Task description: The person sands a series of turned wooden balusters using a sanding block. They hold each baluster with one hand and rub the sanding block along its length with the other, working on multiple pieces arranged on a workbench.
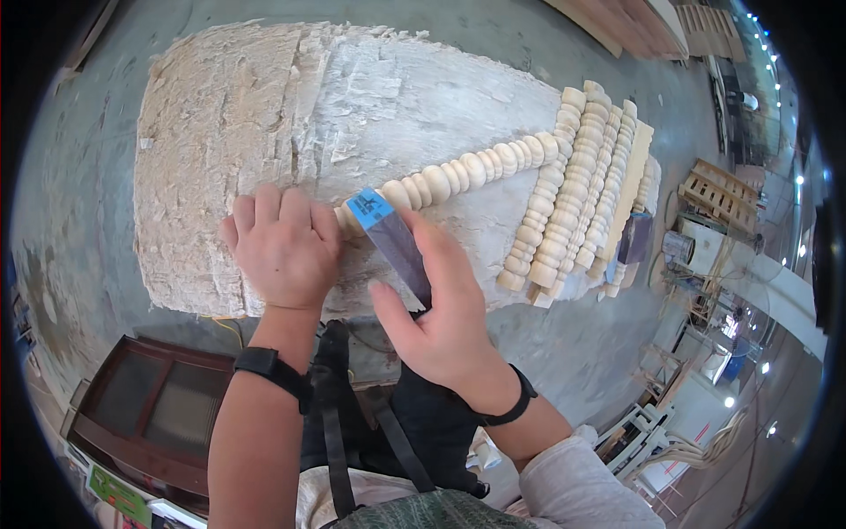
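Note:
A pale turned wooden spindle (476, 169) with bead shapes lies across a rough, whitish padded work surface (264, 115). My left hand (282, 247) rests fist-like on the spindle's near end, holding it down. My right hand (436, 309) grips a dark sanding block (397, 242) with a blue end label, and the block's tip touches the spindle beside my left hand.
Several more beaded spindles (582, 185) are stacked at the right end of the surface, next to a flat wooden strip (636, 176). A dark wooden framed panel (150, 406) lies on the floor at lower left. Wooden racks (718, 194) and clutter stand at the right.

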`<action>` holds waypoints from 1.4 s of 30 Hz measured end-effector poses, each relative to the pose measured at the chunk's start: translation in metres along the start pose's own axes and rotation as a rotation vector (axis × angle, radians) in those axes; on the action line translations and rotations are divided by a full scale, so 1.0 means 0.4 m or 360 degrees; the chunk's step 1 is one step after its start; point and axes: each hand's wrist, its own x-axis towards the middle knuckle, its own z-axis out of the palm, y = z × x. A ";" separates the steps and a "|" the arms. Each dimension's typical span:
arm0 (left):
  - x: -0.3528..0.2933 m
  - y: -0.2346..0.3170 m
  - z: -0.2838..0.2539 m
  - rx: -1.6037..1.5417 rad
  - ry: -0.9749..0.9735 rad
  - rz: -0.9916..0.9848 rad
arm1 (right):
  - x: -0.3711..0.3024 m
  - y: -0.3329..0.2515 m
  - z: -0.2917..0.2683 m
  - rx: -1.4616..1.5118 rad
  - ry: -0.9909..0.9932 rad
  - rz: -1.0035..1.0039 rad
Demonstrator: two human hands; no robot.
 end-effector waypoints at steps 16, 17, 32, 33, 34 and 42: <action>0.002 0.002 0.001 -0.0053 0.0009 -0.0040 | -0.002 0.007 0.003 -0.0035 -0.0094 0.0090; 0.002 -0.002 0.003 -0.0063 0.0029 -0.0030 | 0.001 -0.003 0.012 -0.0188 -0.0102 0.0005; -0.010 -0.016 0.007 -0.0108 -0.0162 -0.0007 | 0.109 -0.028 0.100 -0.0143 0.0057 -0.0071; -0.012 -0.023 -0.004 -0.0098 -0.0171 -0.0023 | 0.091 -0.017 0.104 -0.0194 0.0045 -0.0168; -0.014 -0.027 -0.008 -0.0099 -0.0184 -0.0035 | 0.067 -0.015 0.098 -0.0139 0.0048 -0.0136; -0.010 -0.023 0.014 -0.0033 -0.0208 -0.0018 | 0.064 -0.001 0.138 -0.0152 0.0230 -0.0136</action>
